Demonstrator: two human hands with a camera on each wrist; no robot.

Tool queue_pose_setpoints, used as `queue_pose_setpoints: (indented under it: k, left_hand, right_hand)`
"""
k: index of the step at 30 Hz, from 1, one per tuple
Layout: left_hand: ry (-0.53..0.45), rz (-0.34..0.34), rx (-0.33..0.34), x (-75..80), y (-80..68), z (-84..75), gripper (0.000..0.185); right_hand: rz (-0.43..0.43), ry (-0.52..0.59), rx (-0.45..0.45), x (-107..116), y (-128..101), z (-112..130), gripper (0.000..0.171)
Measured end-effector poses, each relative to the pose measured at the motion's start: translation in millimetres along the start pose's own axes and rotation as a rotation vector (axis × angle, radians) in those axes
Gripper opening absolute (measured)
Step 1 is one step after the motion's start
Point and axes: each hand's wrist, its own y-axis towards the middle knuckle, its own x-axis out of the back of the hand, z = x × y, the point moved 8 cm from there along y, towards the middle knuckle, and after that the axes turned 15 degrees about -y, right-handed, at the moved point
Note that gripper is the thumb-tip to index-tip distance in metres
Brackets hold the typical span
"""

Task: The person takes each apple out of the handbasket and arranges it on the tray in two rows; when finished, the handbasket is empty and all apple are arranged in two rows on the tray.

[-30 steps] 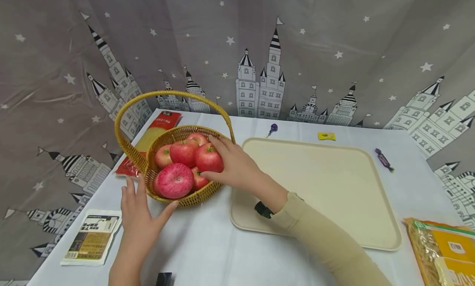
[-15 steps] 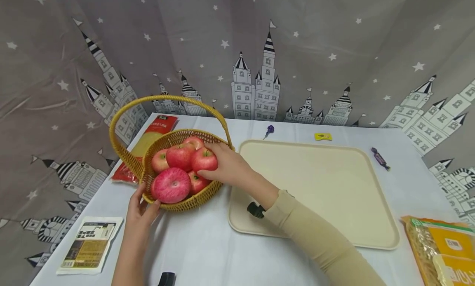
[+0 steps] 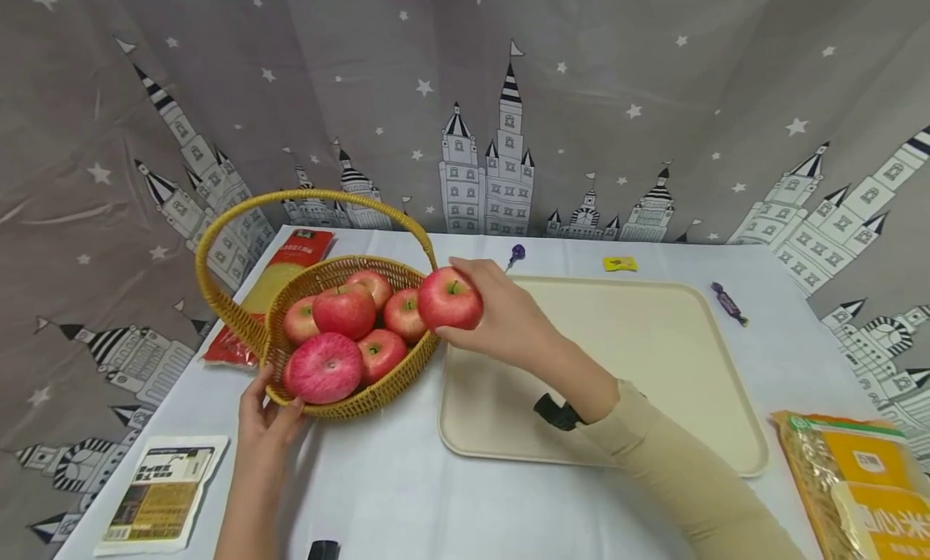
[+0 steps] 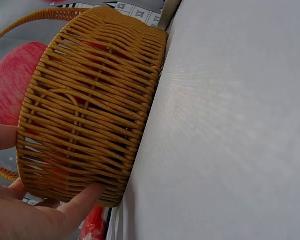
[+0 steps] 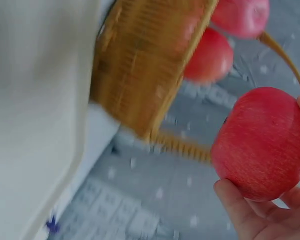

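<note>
Nearest to me, a flat printed packet (image 3: 161, 495) lies at the table's (image 3: 407, 495) near left corner. Just beyond it my left hand (image 3: 266, 419) grips the near wall of the wicker basket (image 3: 349, 399): thumb on the rim, fingers (image 4: 85, 200) curled against the woven side low down, as the left wrist view shows. Basket stands upright on the white tablecloth, its arched handle (image 3: 291, 198) over it.

Inside the basket: five red apples (image 3: 341, 326) packed touching one another, the largest one (image 3: 324, 368) at the near edge.

My right hand (image 3: 501, 318) holds one red apple (image 3: 450, 298) clear of the basket, above the basket's right rim and just at the left edge of the cream tray (image 3: 654, 366). Fingers wrapped round the far and under sides, stem end facing up. Right wrist view confirms the hold: fingertips (image 5: 234, 205) under the fruit, though that picture is blurred.

Near right corner: a yellow bag of dried goods (image 3: 857, 479).

Farther back: a red packet (image 3: 269, 294) partly behind the basket; a purple wrapped sweet (image 3: 727, 302) right of the tray; a small yellow wrapper (image 3: 620, 263) and a small purple object (image 3: 516, 253) near the far edge. Behind, a grey curtain (image 3: 581, 100) printed with castles.
</note>
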Motion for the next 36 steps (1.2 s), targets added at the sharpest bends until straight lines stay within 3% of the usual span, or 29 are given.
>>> queue_pose_setpoints:
  k: [6, 12, 19, 24, 31, 36]
  left_hand:
    - [-0.069, -0.004, 0.014, -0.6, 1.2, 2.9, 0.067]
    - [-0.151, -0.017, 0.012, -0.1, 0.6, 6.8, 0.064]
    - [-0.161, -0.043, 0.015, -0.5, 2.8, 8.8, 0.063]
    - [-0.126, -0.062, 0.043, 0.4, 4.4, 10.3, 0.064]
    - [-0.103, -0.060, 0.033, -1.0, 2.8, 9.4, 0.062]
    - [-0.075, -0.062, 0.032, -1.1, 1.9, 7.1, 0.063]
  right_hand:
    - [-0.099, -0.065, -0.124, 48.1, -29.7, -80.4, 0.083]
    - [-0.099, -0.113, -0.371, 86.2, -66.7, -186.8, 0.083]
    - [-0.049, -0.177, -0.532, 91.5, -97.5, -278.0, 0.075]
    - [-0.013, -0.225, -0.579, 80.1, -106.7, -305.2, 0.077]
    - [0.028, -0.261, -0.613, 74.0, -108.6, -313.6, 0.082]
    - [0.104, -0.269, -0.617, 72.1, -107.2, -318.3, 0.089]
